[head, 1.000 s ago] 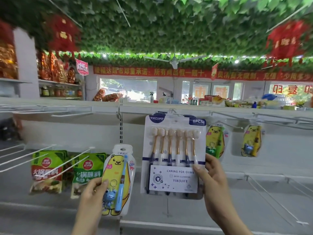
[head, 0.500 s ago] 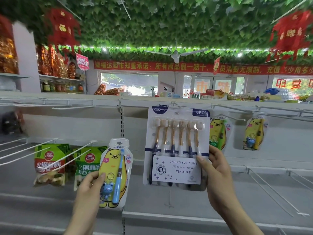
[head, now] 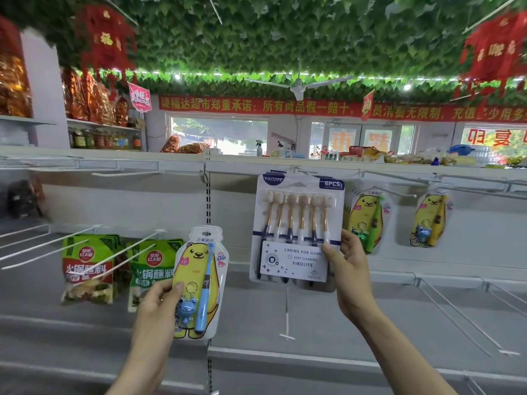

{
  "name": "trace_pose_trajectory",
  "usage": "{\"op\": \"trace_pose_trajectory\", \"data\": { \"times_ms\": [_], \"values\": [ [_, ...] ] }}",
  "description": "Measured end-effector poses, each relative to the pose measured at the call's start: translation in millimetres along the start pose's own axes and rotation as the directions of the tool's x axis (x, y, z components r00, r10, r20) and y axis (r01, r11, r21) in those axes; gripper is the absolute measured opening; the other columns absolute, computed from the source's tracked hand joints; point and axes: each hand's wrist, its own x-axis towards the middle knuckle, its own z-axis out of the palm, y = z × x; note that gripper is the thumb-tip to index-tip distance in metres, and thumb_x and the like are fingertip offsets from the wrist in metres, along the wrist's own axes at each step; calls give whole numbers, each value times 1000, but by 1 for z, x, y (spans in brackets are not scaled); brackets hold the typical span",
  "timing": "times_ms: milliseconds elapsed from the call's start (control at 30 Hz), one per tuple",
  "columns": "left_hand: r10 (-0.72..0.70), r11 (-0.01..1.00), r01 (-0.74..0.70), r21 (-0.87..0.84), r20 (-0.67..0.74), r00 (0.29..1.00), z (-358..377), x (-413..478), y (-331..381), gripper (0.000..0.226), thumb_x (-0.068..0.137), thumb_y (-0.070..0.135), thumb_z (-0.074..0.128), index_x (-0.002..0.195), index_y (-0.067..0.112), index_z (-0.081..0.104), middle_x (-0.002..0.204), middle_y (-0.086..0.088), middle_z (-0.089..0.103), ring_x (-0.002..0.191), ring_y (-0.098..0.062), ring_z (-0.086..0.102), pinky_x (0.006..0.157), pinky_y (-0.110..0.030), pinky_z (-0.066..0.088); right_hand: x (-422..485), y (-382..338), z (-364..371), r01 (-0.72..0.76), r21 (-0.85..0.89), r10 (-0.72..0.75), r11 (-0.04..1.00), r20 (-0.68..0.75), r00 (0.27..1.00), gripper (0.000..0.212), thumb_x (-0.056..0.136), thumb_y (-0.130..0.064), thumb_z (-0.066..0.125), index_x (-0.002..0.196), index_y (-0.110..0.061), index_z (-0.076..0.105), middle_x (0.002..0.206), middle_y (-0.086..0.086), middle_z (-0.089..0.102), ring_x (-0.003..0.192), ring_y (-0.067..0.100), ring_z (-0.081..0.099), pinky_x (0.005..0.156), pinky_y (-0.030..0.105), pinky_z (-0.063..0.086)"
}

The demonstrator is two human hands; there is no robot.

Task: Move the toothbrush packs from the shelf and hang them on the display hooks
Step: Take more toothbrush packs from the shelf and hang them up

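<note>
My right hand (head: 348, 269) pinches the lower right corner of a white six-piece toothbrush pack (head: 295, 223), thumb on its label. The pack's top edge is up at the top rail's hook (head: 298, 169); more packs of the same kind show behind it. My left hand (head: 159, 306) holds a yellow bear children's toothbrush pack (head: 199, 277) with a blue brush, upright and free of any hook. Two more bear packs, one (head: 366, 220) just right of the big pack and another (head: 430, 220) farther right, hang from the top rail.
Green sauce pouches (head: 88, 266) hang on the lower left hooks, with long bare white hooks (head: 45, 245) beside them. More bare hooks (head: 456, 315) jut out at lower right. A grey shelf board (head: 285, 357) runs below. A perforated upright (head: 208, 201) splits the two bays.
The six-piece pack has risen against the top rail with my right hand. My left hand and the bear pack have also lifted a little.
</note>
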Motion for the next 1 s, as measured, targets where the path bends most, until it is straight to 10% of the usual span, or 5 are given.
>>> {"op": "trace_pose_trajectory", "data": {
  "times_ms": [200,600,1000],
  "values": [
    [2,1000,-2,5,-18,1000,-3,-4,1,10,106,17,59,106,13,68,99,-9,77,85,-23,73,71,-37,55,29,15,1,-15,-44,15,999,2,1000,34,102,-16,67,133,-23,55,123,6,74,110,23,74,86,43,63],
    [6,998,-1,-57,78,997,1,-14,-5,10,106,26,59,108,24,69,103,1,80,98,-25,77,98,-61,57,-16,19,-13,54,-439,-181,897,-252,951,33,102,-7,59,133,-19,54,127,2,53,115,20,59,96,31,51],
    [33,979,71,-193,490,871,130,-91,0,15,106,30,58,100,34,70,101,-4,78,98,-29,76,96,-63,56,-108,-50,-39,11,-305,31,952,131,991,26,110,-22,52,135,-22,58,123,-1,72,115,18,70,91,37,60]
  ]
}}
